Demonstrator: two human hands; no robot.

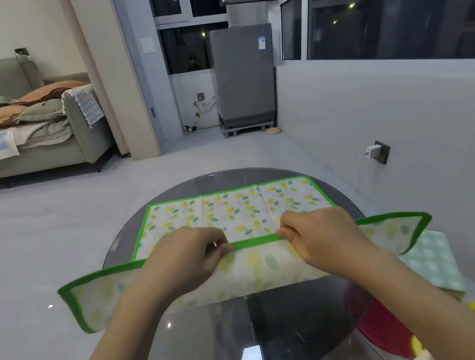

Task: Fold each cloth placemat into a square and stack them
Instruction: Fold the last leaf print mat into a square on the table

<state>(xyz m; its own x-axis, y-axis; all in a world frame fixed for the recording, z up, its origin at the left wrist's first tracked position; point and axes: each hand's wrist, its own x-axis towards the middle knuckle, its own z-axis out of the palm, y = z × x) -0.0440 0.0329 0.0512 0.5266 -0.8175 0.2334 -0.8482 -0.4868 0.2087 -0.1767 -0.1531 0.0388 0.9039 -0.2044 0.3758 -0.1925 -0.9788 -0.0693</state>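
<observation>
Green-bordered and printed with lemons, the placemat point(227, 209) lies spread beyond the hands on the round glass table point(245, 338), its near long edge lifted and doubled over, presumably to start the first fold toward a square. Left hand point(185, 254) and right hand point(314, 233) each pinch that green hem with curled fingers, set apart, probably so the edge travels level. Just right of the right forearm waits a green checked cloth point(433, 262), perhaps the stack's beginning.
</observation>
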